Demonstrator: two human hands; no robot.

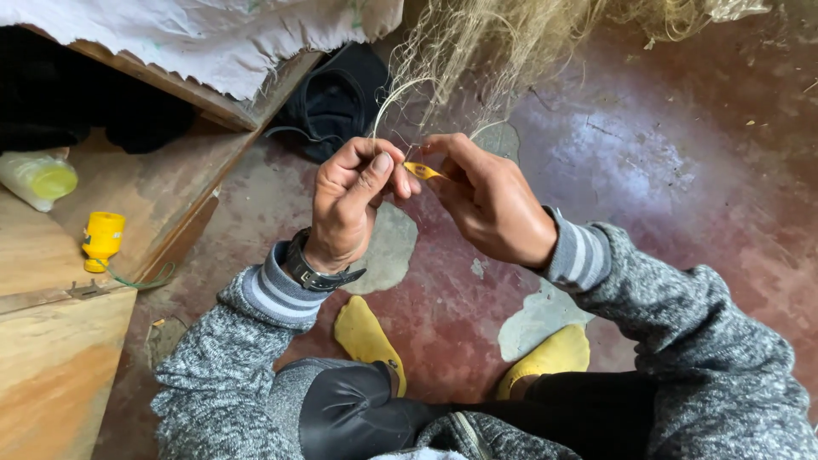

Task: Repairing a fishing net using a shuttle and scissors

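Plywood shelving (pixel 60 341) stands far left, a small yellow plastic spool (pixel 102 240) trailing green cord on it beside a pale plastic bottle (pixel 38 179). Next comes the left hand (pixel 349 204), pinched on strands of the fine pale fishing net (pixel 477 51) that hangs just above. The right hand (pixel 490 204) pinches a slim yellow netting needle (pixel 423 171) between both hands. To my eye, the knot sets best with the mesh held taut and the needle passed cleanly.
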